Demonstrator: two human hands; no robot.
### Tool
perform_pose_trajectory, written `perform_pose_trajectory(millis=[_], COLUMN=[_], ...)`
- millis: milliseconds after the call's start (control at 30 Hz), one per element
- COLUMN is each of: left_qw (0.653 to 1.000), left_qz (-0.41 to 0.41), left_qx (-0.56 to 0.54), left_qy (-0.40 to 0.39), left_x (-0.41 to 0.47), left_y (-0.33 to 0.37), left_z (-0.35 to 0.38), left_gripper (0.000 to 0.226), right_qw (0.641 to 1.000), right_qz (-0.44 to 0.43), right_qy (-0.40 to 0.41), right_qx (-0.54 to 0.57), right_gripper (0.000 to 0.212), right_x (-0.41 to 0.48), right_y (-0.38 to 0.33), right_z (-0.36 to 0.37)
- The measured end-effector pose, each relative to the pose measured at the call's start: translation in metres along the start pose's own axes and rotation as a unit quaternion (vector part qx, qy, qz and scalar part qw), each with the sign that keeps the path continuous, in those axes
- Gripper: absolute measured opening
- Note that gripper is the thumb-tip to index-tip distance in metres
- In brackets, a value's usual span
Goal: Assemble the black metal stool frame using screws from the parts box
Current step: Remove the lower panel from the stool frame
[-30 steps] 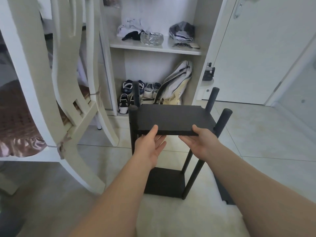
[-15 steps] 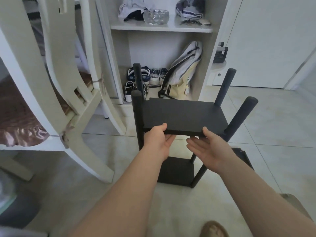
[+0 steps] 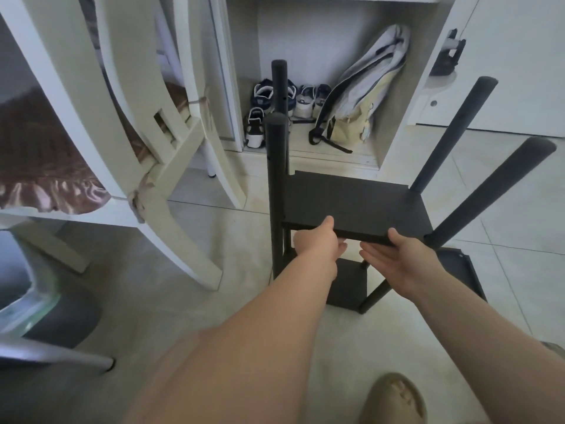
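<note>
White cupboard [image 3: 305,35] is standing open on tiled floor [image 3: 526,228]; shoes [image 3: 263,96], backpack [image 3: 360,99] are sitting inside; chair [image 3: 76,87] is standing left of it, door [image 3: 519,56] right.

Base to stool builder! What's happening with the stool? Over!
Left hand pinches front edge of black panel; right hand fingers straight beneath it, thumb on edge. Stool frame upright on tiled floor. White chair close on left.

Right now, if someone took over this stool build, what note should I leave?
Left hand grips the upper panel by its front edge; right hand open, thumb on that edge, fingers straight underneath.
Frame stands on the tile floor, four posts up, lower panel at the base.
Spare panel lies on the floor to the right.
Left: fix the upper panel, probably fit the spare. Screws and parts box out of view.
</note>
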State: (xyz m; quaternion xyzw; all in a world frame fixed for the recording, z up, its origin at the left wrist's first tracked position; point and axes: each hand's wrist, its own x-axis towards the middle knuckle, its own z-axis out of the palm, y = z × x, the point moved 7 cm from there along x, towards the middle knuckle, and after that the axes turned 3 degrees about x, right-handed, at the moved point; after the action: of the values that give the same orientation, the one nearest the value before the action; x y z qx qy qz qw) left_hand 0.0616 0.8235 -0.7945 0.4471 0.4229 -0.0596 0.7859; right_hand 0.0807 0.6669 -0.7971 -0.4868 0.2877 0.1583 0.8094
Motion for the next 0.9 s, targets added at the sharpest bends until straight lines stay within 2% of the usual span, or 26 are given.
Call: perform_pose_trajectory(millis=[467, 600, 733, 767, 833, 900], left_qw=[0.997, 0.997, 0.99, 0.985, 0.972, 0.957], left_qz=[-0.078, -0.078, -0.115, -0.132, -0.167, -0.147], left_qx=[0.019, 0.021, 0.071, 0.097, 0.156, 0.251], left_qy=[0.017, 0.0, -0.048, -0.057, -0.049, 0.02], left_x=[0.034, 0.037, 0.031, 0.031, 0.032, 0.038], left_y=[-0.024, -0.025, -0.025, -0.025, -0.023, -0.01], left_z=[-0.013, -0.012, -0.016, -0.022, -0.042, -0.071], left_gripper=[0.017, 0.031, 0.026, 0.034, 0.066, 0.096], right_qw=[0.999, 0.998, 0.998, 0.998, 0.998, 0.998], right_qz=[0.028, 0.033, 0.039, 0.039, 0.039, 0.042], right_qy=[0.041, 0.042, 0.037, 0.038, 0.041, 0.042], right_qx=[-0.018, -0.021, -0.014, -0.012, -0.008, -0.006], right_gripper=[0.026, 0.029, 0.03, 0.03, 0.029, 0.03], right_x=[0.021, 0.021, 0.021, 0.021, 0.021, 0.021], right_y=[0.03, 0.032, 0.032, 0.031, 0.03, 0.03], right_z=[-0.01, -0.011, -0.01, -0.01, -0.011, -0.012])
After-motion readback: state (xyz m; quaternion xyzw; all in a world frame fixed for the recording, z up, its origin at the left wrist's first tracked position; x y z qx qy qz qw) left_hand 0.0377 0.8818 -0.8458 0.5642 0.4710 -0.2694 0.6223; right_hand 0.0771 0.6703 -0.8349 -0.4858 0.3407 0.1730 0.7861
